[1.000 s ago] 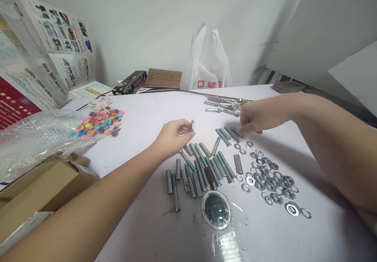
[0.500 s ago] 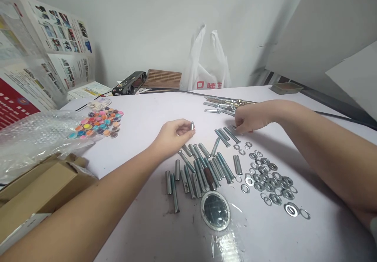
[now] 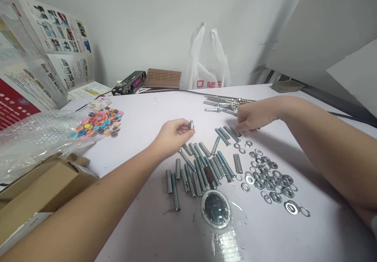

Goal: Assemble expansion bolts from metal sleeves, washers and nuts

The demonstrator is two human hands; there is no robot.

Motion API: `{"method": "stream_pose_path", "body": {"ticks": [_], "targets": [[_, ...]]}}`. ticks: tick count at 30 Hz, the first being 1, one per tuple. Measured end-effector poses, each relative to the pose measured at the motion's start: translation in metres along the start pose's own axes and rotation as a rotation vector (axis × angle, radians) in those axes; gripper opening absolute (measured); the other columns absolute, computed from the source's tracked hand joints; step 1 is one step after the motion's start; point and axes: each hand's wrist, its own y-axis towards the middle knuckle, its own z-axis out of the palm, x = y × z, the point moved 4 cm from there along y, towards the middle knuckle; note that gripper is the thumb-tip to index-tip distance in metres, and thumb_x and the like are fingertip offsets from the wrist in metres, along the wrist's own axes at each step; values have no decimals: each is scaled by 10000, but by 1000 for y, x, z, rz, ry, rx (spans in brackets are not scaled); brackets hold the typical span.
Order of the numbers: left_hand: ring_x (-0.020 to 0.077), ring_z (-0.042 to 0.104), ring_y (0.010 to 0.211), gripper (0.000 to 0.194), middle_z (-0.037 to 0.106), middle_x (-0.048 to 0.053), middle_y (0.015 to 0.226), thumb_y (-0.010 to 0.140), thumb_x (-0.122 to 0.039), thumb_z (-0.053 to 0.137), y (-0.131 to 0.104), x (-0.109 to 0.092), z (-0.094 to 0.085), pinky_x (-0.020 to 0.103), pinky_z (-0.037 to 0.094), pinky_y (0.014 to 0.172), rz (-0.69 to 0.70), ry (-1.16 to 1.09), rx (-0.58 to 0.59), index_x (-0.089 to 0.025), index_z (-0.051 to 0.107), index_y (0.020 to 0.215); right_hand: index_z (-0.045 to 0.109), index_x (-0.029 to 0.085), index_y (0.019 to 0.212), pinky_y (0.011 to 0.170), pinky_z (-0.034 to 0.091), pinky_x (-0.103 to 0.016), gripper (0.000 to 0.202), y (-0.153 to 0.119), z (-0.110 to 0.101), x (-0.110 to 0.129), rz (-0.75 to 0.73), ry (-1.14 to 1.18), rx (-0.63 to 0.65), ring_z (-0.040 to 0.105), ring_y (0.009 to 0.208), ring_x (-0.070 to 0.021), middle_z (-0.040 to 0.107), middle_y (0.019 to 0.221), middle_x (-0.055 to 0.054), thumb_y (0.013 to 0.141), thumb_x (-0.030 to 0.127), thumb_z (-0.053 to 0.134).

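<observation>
My left hand [image 3: 176,134] is closed around a metal bolt [image 3: 191,124], and only its shiny end sticks up past the fingertips. My right hand [image 3: 250,116] pinches at a metal sleeve [image 3: 235,130] lying on the table, its fingers partly hiding it. Just left of that sleeve, several bolts and sleeves [image 3: 224,136] lie side by side. Between my arms spreads a bigger group of loose cone-ended bolts and slotted sleeves [image 3: 203,171]. Nuts and washers [image 3: 269,177] are scattered below my right hand. Beyond it lies a pile of assembled expansion bolts [image 3: 220,104].
Coloured discs [image 3: 100,122] lie by bubble wrap [image 3: 38,136] at the left, with a cardboard box [image 3: 44,191] nearer. A round dark disc [image 3: 216,209] lies in front. A white plastic bag [image 3: 206,63] and a small tray [image 3: 287,86] stand at the back.
My right hand has shifted slightly to the right, and more of the sleeve at its fingertips shows. The left hand keeps its hold on the bolt almost unmoved.
</observation>
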Motion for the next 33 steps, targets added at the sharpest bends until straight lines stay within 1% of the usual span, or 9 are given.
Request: {"method": "stream_pose_path", "body": {"ticks": [2,5,8,11,19,24,26,29,33], "targets": [[172,637,809,240,705,63,895,805,-357,657,0,0,0,308,497,753,2,4,-2,-154,693,929,599,171,558,585,373,-339,414,-9,-2,5,-2,-16,-18,485,534,-164,603,622,-63,851,444,493],[172,637,800,240,705,65,891,804,-359,655,0,0,1,309,496,745,-2,-3,6,-154,694,922,583,172,560,564,364,-325,446,-15,0,22,-114,37,-40,488,524,-153,599,606,-52,873,469,468],[169,636,792,229,707,67,897,801,-353,656,0,0,1,310,496,745,8,-18,3,-156,695,911,535,174,574,522,340,-306,440,-10,6,45,-209,124,-124,458,488,-131,555,565,-33,881,478,454],[170,633,781,221,706,65,887,801,-349,653,1,1,1,313,495,733,22,-18,0,-156,694,901,444,185,546,487,306,-297,430,1,11,61,-209,138,-240,360,443,-102,459,501,0,870,466,469],[174,638,812,216,704,65,892,800,-335,655,0,-1,0,315,502,769,20,4,2,-150,692,906,369,192,559,473,275,-284,407,10,18,74,-351,225,-309,282,465,-90,350,503,33,886,418,450],[169,634,805,208,703,61,892,811,-334,643,-1,-4,0,303,498,746,19,11,14,-153,690,903,482,191,666,500,331,-277,256,2,15,77,-421,287,-242,367,505,-104,456,580,20,882,320,435],[167,631,793,207,701,58,876,809,-338,647,0,-3,0,301,495,735,16,21,10,-154,689,892,525,192,705,501,341,-283,229,-5,10,72,-369,271,-244,412,516,-115,511,613,5,876,326,452],[169,631,791,206,700,56,868,801,-340,657,0,-2,-1,305,494,734,11,23,2,-157,693,891,481,190,612,473,311,-301,365,-20,4,60,-252,160,-217,394,465,-116,500,566,-8,882,434,466],[170,632,791,213,699,62,874,803,-336,658,0,-1,-1,306,495,728,-3,18,11,-152,697,903,437,191,482,444,279,-325,505,-35,14,55,-141,17,46,366,408,-122,499,493,-33,851,529,509]]}}
